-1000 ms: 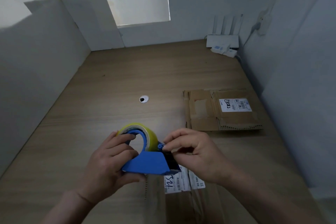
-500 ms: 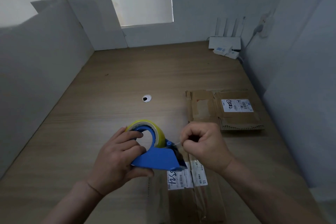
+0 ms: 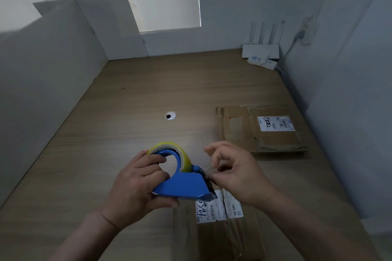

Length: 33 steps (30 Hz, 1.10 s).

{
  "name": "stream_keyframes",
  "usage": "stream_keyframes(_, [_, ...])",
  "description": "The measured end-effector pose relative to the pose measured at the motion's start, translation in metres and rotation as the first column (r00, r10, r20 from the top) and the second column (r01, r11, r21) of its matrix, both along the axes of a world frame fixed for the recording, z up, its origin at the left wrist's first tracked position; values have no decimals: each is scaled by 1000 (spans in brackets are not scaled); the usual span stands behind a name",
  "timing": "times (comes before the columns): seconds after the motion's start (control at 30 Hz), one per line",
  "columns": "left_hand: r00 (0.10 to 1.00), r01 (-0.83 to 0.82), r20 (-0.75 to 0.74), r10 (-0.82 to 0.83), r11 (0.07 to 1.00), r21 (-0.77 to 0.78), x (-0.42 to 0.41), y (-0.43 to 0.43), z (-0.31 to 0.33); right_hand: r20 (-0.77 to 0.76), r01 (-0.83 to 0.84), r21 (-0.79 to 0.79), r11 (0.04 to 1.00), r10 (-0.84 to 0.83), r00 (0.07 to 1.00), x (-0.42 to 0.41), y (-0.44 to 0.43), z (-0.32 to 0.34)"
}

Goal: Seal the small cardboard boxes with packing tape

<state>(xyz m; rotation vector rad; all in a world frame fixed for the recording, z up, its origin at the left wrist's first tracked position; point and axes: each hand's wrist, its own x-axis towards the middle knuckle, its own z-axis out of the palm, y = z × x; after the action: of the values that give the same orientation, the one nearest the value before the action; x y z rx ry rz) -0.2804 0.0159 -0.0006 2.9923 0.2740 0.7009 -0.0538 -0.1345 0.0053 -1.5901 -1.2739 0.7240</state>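
A: Where is the tape dispenser?
B: The blue tape dispenser (image 3: 182, 186) is held above the near part of the table (image 3: 127, 112), over the near cardboard box (image 3: 212, 239). A yellowish tape roll (image 3: 185, 154) sits on its hub.
A: Left hand?
B: The left hand (image 3: 135, 184) grips the dispenser. Its fingers curl through the hub opening and its thumb lies under the body.
A: Right hand?
B: The right hand (image 3: 235, 174) is at the blade end. Thumb and forefinger pinch the tape end (image 3: 209, 168), a thin clear strip that is hard to see. The other fingers are raised and loosely spread.
A: Boxes?
B: The near cardboard box lies under the hands with its white labels (image 3: 209, 210) facing up, partly hidden by the dispenser. The far cardboard box (image 3: 261, 129) lies well apart on the right side of the table, close to the wall, with one label on top. I cannot tell whether either one is sealed.
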Motion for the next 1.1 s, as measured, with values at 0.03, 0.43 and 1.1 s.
stream_keyframes(0.03, [1000,-2,-15,2,1000,-16,-1,1,-1,-38,-21,-20,1000,20,999,1,-1,0])
stream_keyframes(0.43, [995,21,-93,-44,973,-231,-2,11,-13,-398,-54,-114,992,4,917,3,1,-12])
stream_keyframes(1.1, [907,-413,-397,144,491,-767,-23,48,-27,-469,330,-351,876,-469,748,86,7,5])
